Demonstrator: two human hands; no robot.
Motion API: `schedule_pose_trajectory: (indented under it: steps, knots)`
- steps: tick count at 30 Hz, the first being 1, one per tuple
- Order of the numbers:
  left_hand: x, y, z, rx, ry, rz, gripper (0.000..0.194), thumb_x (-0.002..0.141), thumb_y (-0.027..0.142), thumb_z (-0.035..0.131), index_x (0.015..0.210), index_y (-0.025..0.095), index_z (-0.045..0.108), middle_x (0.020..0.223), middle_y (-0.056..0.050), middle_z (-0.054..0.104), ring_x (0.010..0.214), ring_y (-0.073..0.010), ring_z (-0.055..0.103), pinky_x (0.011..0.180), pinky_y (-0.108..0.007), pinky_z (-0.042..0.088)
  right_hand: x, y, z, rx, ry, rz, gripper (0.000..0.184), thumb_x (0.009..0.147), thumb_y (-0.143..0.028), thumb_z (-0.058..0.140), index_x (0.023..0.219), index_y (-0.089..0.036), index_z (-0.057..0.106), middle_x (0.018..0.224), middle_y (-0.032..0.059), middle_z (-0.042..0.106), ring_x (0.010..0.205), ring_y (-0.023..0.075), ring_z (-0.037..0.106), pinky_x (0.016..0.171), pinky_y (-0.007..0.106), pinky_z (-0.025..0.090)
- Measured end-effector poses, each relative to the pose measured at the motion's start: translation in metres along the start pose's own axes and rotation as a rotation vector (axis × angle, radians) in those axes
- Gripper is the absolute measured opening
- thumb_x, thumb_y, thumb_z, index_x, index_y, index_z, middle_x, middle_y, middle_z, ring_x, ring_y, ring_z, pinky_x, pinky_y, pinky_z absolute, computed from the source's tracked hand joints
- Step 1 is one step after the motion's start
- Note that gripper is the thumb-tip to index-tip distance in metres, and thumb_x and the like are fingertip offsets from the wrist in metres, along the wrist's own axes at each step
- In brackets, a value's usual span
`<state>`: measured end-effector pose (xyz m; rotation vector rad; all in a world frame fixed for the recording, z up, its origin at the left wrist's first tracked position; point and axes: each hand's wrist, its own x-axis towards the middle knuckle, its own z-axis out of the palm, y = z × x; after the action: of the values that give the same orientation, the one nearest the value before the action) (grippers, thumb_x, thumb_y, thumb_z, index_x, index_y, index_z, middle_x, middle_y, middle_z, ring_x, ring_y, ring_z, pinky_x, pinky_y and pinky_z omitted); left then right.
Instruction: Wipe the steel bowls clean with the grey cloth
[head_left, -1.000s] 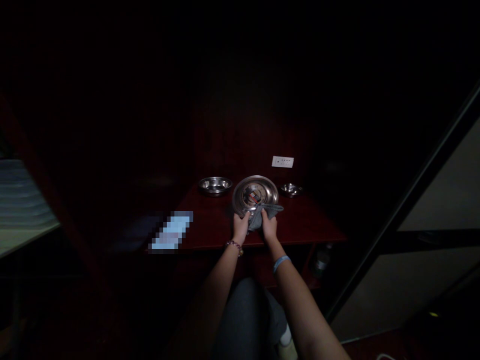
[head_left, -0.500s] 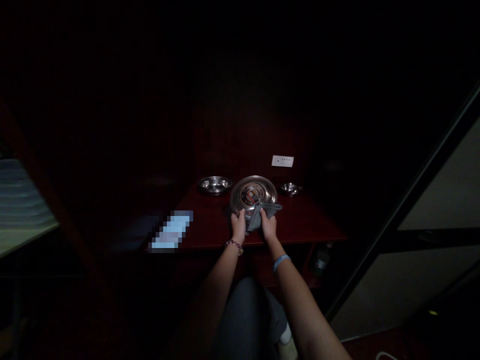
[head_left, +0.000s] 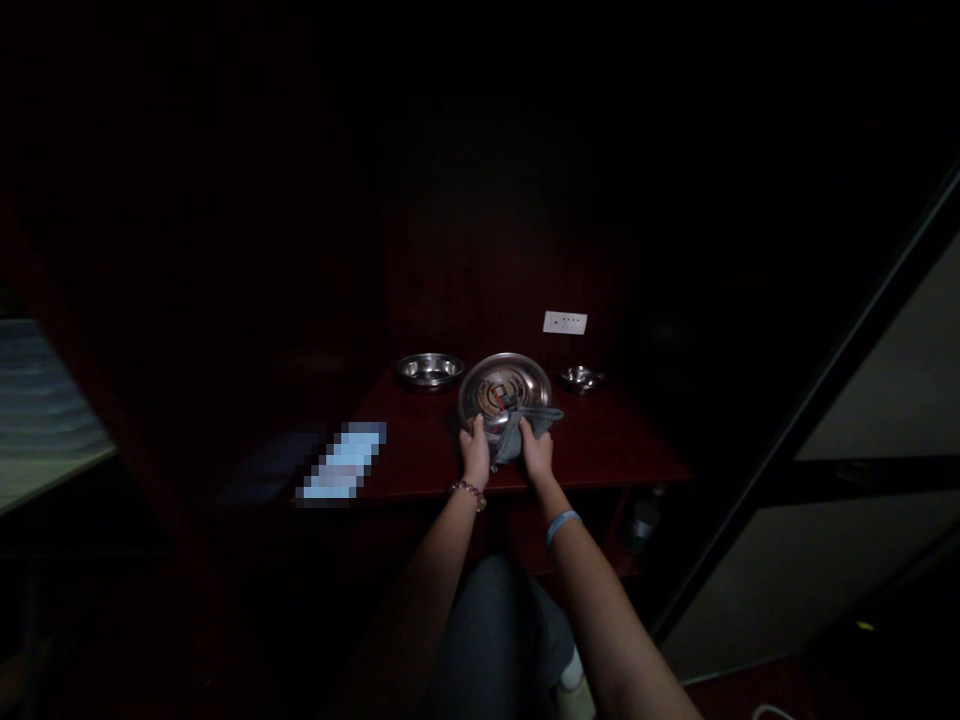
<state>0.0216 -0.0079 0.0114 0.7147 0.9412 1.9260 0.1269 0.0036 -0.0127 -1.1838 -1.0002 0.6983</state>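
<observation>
A round, shiny metal plate (head_left: 531,378) with a label at its centre is tilted up in front of me. My left hand (head_left: 475,452) grips its lower left rim, thumb on the face and fingers hidden behind. Close by on the right, my right hand (head_left: 536,450) is closed on a grey cloth (head_left: 511,438), which lies against the plate's lower right edge. Part of the cloth sticks out past the thumb to the right. Whether the plate's bottom edge touches the table cannot be made out.
On the dark red table (head_left: 600,440), a metal dish (head_left: 430,371) stands back left and a smaller metal bowl (head_left: 580,379) back right. A white wall socket (head_left: 565,323) is behind. A blurred bright rectangle (head_left: 343,462) lies front left; a bottle (head_left: 642,522) stands below.
The plate has turned in my hands, its label now at another angle, and shifted slightly left. My left hand has moved a little left with it; the right hand has stayed almost in place.
</observation>
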Motion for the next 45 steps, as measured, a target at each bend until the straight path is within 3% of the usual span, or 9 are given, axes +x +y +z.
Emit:
schedule_pose_trajectory:
  steps: [12, 20, 26, 45]
  knots:
    - [0.003, -0.006, -0.002, 0.039, -0.025, -0.023, 0.014, 0.084, 0.023, 0.063, 0.087, 0.013, 0.071, 0.089, -0.009, 0.077, 0.088, -0.0194, 0.072, 0.087, -0.030, 0.055, -0.002, -0.004, 0.000, 0.028, 0.032, 0.010, 0.041, 0.084, -0.046, 0.064, 0.103, -0.012, 0.077, 0.109, 0.0139, 0.079, 0.105, 0.0271, 0.075, 0.090, 0.031, 0.055]
    - [0.005, -0.009, -0.002, 0.040, -0.079, 0.063, 0.020, 0.076, 0.014, 0.065, 0.094, 0.014, 0.073, 0.098, -0.009, 0.078, 0.096, -0.0183, 0.072, 0.094, -0.031, 0.053, -0.003, -0.005, 0.000, 0.086, 0.032, 0.004, 0.041, 0.083, -0.048, 0.065, 0.100, -0.012, 0.077, 0.104, 0.0129, 0.080, 0.101, 0.0265, 0.075, 0.087, 0.030, 0.056]
    - [0.004, -0.007, -0.001, 0.043, -0.093, 0.039, 0.018, 0.075, 0.015, 0.065, 0.092, 0.013, 0.073, 0.094, -0.009, 0.078, 0.091, -0.0194, 0.073, 0.087, -0.032, 0.056, -0.007, -0.010, 0.000, 0.092, 0.042, 0.017, 0.041, 0.083, -0.047, 0.064, 0.099, -0.011, 0.077, 0.102, 0.0137, 0.080, 0.098, 0.0265, 0.076, 0.084, 0.030, 0.057]
    - [0.004, -0.006, -0.002, 0.052, -0.069, 0.059, 0.019, 0.074, 0.012, 0.063, 0.091, 0.015, 0.072, 0.098, -0.009, 0.078, 0.101, -0.0196, 0.072, 0.097, -0.034, 0.053, -0.007, -0.010, -0.002, 0.015, 0.034, 0.022, 0.043, 0.085, -0.048, 0.063, 0.103, -0.011, 0.077, 0.106, 0.0146, 0.079, 0.102, 0.0268, 0.075, 0.088, 0.031, 0.056]
